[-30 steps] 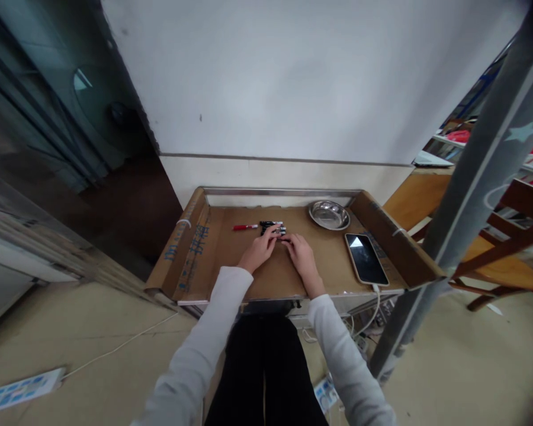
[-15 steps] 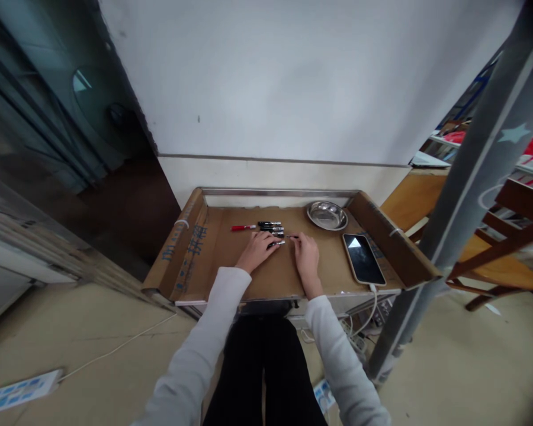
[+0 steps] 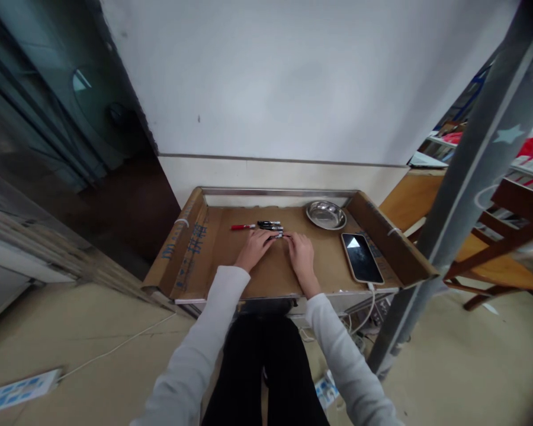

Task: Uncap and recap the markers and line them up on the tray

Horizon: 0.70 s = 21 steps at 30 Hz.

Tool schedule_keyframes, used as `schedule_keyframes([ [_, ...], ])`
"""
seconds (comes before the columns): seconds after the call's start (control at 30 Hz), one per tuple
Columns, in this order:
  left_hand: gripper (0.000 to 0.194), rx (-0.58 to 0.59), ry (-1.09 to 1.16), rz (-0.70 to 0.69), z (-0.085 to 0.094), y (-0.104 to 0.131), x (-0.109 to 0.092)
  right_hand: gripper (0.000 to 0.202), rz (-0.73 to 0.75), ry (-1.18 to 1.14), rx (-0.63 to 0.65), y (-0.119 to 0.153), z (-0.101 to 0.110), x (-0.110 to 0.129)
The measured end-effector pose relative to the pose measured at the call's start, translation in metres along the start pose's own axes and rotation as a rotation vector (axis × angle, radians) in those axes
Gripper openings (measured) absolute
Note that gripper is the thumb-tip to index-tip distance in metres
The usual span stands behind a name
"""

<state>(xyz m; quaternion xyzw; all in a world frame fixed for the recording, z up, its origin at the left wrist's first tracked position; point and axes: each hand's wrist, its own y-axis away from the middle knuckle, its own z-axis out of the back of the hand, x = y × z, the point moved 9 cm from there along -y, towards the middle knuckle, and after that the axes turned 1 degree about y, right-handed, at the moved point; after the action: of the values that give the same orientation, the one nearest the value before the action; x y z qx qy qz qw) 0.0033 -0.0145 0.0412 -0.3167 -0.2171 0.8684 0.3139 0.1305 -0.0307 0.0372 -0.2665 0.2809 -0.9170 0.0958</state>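
Observation:
Over the cardboard-lined surface, my left hand (image 3: 254,248) is closed round a black-and-white marker (image 3: 279,235), mostly hidden by the fingers. My right hand (image 3: 301,253) pinches a small dark piece at the marker's right end; whether it is the cap is too small to tell. The fingertips of both hands nearly meet there. Just beyond my left fingers lie black markers (image 3: 269,223), side by side. A red marker (image 3: 242,227) with a white end lies to their left.
A shiny metal bowl (image 3: 326,215) stands at the back right of the cardboard-lined tray (image 3: 222,266). A phone (image 3: 362,258) with a white charging cable lies at the right. Raised cardboard sides (image 3: 393,236) border the tray; a grey metal post (image 3: 453,195) rises beside it.
My right hand has moved left with the small dark piece, closing the gap to the marker in my left hand. The marker has shifted slightly away from me.

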Motion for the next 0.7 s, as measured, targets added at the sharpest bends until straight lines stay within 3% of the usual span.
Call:
schedule_keyframes([
  [0.1, 0.021, -0.035, 0.017, 0.017, 0.001, -0.001, 0.003, 0.032, 0.128, -0.132, 0.076, 0.001, -0.007, 0.018],
  [0.23, 0.022, -0.157, -0.048, 0.161, 0.017, 0.001, 0.016, 0.058, 0.279, -0.249, 0.157, 0.003, -0.013, 0.036],
  [0.43, 0.021, -0.33, -0.236, 0.53, 0.043, 0.022, 0.055, 0.034, 0.118, -0.028, 0.115, -0.002, -0.015, 0.012],
  [0.57, 0.02, -0.325, -0.249, 0.568, 0.038, 0.026, 0.071, 0.03, 0.034, 0.119, 0.085, -0.002, -0.013, 0.0],
  [0.7, 0.018, -0.328, -0.246, 0.568, 0.034, 0.026, 0.074, 0.031, 0.028, 0.183, 0.097, -0.002, -0.016, -0.001],
])
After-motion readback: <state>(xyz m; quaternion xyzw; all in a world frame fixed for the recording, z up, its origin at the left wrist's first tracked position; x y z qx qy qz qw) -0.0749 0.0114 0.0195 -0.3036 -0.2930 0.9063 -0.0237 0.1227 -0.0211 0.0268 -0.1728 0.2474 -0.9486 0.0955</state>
